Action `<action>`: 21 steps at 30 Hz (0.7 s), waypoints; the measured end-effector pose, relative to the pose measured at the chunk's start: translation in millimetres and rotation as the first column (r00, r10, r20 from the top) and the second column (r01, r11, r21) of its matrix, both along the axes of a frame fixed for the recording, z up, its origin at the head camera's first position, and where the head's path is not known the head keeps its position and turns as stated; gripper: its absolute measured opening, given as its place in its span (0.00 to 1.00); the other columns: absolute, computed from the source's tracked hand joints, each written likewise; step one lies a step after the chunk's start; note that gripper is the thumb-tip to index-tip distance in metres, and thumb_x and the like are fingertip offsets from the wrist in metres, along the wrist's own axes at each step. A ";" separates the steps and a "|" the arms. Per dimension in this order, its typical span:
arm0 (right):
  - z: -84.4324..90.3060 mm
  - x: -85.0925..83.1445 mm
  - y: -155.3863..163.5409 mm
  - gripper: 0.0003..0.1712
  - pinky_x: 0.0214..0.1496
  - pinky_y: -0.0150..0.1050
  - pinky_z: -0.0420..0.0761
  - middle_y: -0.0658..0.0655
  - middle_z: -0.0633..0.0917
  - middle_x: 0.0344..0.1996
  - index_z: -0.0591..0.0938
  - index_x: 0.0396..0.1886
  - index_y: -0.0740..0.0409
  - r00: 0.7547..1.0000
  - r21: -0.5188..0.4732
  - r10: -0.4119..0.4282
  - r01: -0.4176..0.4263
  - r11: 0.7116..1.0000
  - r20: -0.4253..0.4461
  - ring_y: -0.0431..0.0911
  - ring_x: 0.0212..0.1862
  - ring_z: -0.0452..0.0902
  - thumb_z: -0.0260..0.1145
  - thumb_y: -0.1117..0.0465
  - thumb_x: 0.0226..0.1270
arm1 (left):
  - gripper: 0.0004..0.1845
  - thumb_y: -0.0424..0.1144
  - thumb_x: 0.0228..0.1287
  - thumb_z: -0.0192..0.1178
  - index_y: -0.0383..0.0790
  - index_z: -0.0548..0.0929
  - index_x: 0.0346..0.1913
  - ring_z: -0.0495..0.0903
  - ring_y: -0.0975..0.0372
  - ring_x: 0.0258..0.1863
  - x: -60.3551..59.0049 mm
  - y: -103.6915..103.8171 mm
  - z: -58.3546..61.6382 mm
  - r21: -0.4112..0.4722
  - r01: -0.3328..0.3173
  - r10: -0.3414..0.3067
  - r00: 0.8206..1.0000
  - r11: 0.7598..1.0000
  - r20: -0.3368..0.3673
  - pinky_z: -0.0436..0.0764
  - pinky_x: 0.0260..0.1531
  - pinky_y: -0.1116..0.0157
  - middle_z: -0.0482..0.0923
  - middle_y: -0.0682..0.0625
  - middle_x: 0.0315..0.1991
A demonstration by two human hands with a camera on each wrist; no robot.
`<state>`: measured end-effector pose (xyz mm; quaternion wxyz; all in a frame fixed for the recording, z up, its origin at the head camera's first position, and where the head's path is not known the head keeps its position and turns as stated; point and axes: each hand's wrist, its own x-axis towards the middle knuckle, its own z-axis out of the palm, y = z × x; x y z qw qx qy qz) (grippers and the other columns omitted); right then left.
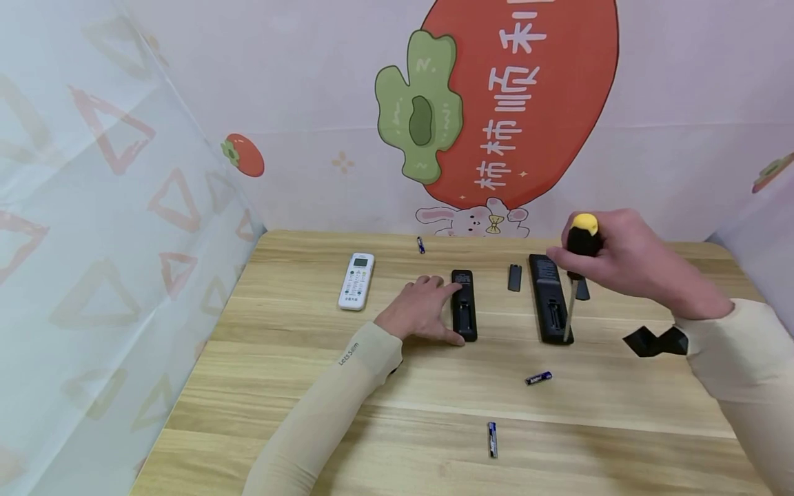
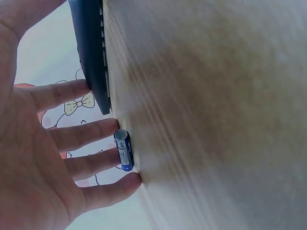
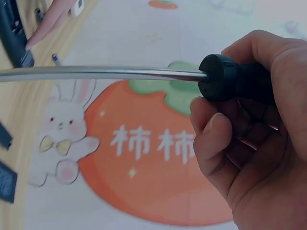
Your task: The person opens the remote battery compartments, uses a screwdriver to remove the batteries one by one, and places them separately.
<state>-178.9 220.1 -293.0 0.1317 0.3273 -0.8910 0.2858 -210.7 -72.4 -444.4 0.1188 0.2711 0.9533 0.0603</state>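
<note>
My right hand [image 1: 633, 258] grips the black-and-yellow handle of a screwdriver [image 1: 585, 242], its metal shaft pointing down. The shaft's tip meets the lower end of the larger black remote control [image 1: 546, 293], whose battery compartment is uncovered; whether it touches a screw is too small to tell. My left hand [image 1: 422, 310] rests beside the smaller black remote control [image 1: 464, 303], thumb by its near end and index finger at its side. That remote lies back up, with its battery compartment uncovered too. In the left wrist view the fingers are spread, one touching the remote's edge [image 2: 93, 52].
A white remote control [image 1: 356, 281] lies at the left. One small battery [image 1: 420, 244] is near the back edge, another battery [image 1: 538, 378] and a third battery [image 1: 493, 439] lie nearer. A dark battery cover [image 1: 514, 277] sits between the black remotes; a second cover [image 1: 582, 289] is partly hidden.
</note>
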 end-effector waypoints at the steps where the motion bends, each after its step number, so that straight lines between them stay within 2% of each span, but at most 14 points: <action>1: -1.4 -1.2 3.4 0.15 0.23 0.29 0.69 0.42 0.76 0.17 0.78 0.25 0.49 0.999 0.013 -0.026 0.025 1.000 0.021 0.37 0.18 0.69 0.76 0.68 0.57 | 0.57 0.74 0.46 0.69 0.53 0.64 0.78 0.64 0.48 0.71 0.2 0.0 -0.1 -0.001 -0.001 0.001 1.000 1.000 0.001 0.69 0.66 0.47 0.66 0.43 0.73; 6: -10.5 -9.6 21.8 0.14 0.22 0.34 0.69 0.47 0.74 0.16 0.77 0.24 0.55 0.981 0.104 -0.150 0.138 0.985 0.120 0.39 0.19 0.68 0.74 0.63 0.63 | 0.57 0.75 0.47 0.69 0.53 0.64 0.78 0.64 0.48 0.71 1.2 0.0 -0.1 -0.006 -0.004 0.004 1.000 1.000 0.002 0.69 0.67 0.48 0.66 0.43 0.73; 9: -15.9 -16.3 32.2 0.17 0.23 0.36 0.68 0.49 0.75 0.16 0.74 0.23 0.57 0.959 0.153 -0.210 0.182 0.971 0.193 0.41 0.19 0.70 0.72 0.59 0.66 | 0.57 0.75 0.47 0.69 0.53 0.64 0.78 0.64 0.49 0.71 1.6 0.1 0.4 -0.008 -0.005 0.005 1.000 1.000 0.002 0.69 0.67 0.48 0.66 0.43 0.73; 11: -18.8 -20.5 38.3 0.19 0.23 0.37 0.69 0.51 0.77 0.16 0.73 0.23 0.59 0.937 0.178 -0.239 0.198 0.964 0.254 0.42 0.20 0.74 0.71 0.57 0.68 | 0.57 0.75 0.47 0.69 0.53 0.64 0.78 0.65 0.49 0.71 1.8 0.1 0.9 -0.008 -0.006 0.006 1.000 1.000 0.002 0.69 0.67 0.48 0.66 0.43 0.73; 15: -24.9 -27.6 50.6 0.21 0.23 0.39 0.72 0.54 0.80 0.18 0.72 0.24 0.61 0.872 0.223 -0.301 0.229 0.948 0.386 0.47 0.21 0.78 0.68 0.53 0.71 | 0.57 0.75 0.47 0.69 0.53 0.64 0.78 0.65 0.49 0.71 1.8 -0.1 1.5 -0.007 -0.003 0.003 1.000 1.000 -0.005 0.69 0.66 0.49 0.66 0.44 0.73; 18: -31.5 -31.4 61.0 0.23 0.23 0.40 0.74 0.55 0.80 0.17 0.72 0.24 0.61 0.831 0.259 -0.334 0.237 0.936 0.445 0.48 0.20 0.76 0.67 0.50 0.72 | 0.57 0.74 0.47 0.69 0.53 0.64 0.78 0.65 0.49 0.71 2.0 -0.1 1.7 -0.005 -0.001 0.001 1.000 1.000 -0.006 0.69 0.66 0.48 0.66 0.44 0.73; 21: -40.2 -35.4 71.3 0.24 0.23 0.40 0.74 0.55 0.80 0.17 0.73 0.25 0.61 0.806 0.295 -0.352 0.231 0.927 0.476 0.49 0.19 0.75 0.65 0.47 0.73 | 0.57 0.74 0.47 0.69 0.53 0.64 0.78 0.65 0.48 0.71 2.0 -0.1 1.6 -0.006 -0.002 0.002 1.000 1.000 -0.003 0.69 0.67 0.48 0.66 0.43 0.73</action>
